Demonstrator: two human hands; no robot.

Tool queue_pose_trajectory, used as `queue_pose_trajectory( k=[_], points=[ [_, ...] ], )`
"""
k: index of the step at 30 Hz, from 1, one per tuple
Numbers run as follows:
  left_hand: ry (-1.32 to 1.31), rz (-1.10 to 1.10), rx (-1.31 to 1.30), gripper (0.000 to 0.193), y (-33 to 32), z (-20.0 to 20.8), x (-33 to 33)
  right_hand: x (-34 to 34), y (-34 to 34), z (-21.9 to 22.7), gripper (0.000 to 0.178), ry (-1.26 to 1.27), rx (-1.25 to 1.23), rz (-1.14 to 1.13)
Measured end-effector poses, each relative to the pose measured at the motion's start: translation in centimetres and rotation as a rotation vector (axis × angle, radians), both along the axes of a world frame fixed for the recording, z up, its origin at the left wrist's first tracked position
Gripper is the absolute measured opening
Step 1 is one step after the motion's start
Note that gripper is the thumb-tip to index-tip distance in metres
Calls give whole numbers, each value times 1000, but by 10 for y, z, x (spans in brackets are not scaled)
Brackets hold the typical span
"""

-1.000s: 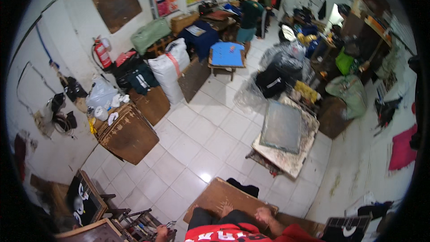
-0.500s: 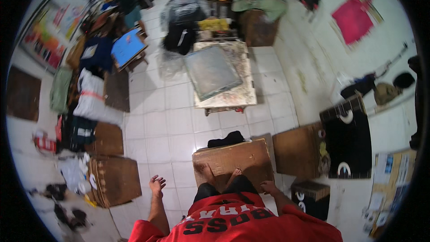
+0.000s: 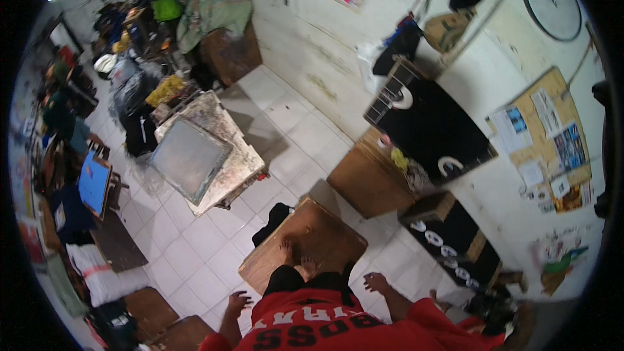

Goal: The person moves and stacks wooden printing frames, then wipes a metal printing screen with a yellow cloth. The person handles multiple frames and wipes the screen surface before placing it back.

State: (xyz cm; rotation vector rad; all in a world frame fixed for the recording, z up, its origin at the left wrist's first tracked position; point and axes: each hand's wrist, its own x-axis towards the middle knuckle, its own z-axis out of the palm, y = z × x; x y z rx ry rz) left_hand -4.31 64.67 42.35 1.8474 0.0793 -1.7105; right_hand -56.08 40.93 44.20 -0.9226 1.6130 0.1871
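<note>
My left hand [image 3: 240,301] hangs in the air over the white floor tiles, its fingers apart and nothing in them. To the right, my right hand [image 3: 377,283] is held out beside my legs, fingers loosely spread and holding nothing. Between and beyond them, my bare feet stand on a flat brown cardboard stack [image 3: 325,233]. Against the far left edge of that stack lies a black cloth [image 3: 271,223]. Neither hand touches anything; the nearest thing to both is the cardboard.
A stained white table [image 3: 239,157] holds a framed grey panel [image 3: 192,159]. On the right are a brown box [image 3: 364,179], a tilted black panel [image 3: 435,127] and a black box [image 3: 448,237]. Bags and a blue-topped stool [image 3: 95,183] line the left. A round clock [image 3: 551,1] hangs on the wall.
My view has swung to the right, so the table and left-hand goods shift left and more of the right wall shows. Both hands stay empty; my feet remain on the cardboard.
</note>
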Motion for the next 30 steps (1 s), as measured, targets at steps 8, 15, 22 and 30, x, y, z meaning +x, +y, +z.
queue_pose_trajectory(
  k=[8, 15, 22, 30],
  points=[
    [-447, 19, -336, 39, -171, 23, 109, 6, 45, 6, 31, -122, -52, -367],
    [-424, -172, -270, 41, -274, 66, 75, -59, 58, -8, 33, -228, -15, -665],
    [51, -444, -251, 46, -360, 69, -33, -103, 149, -20, 28, -443, 267, -1174],
    [-358, -614, -275, 37, -468, 58, -39, -26, 175, -5, 35, -312, 202, -835]
  ],
)
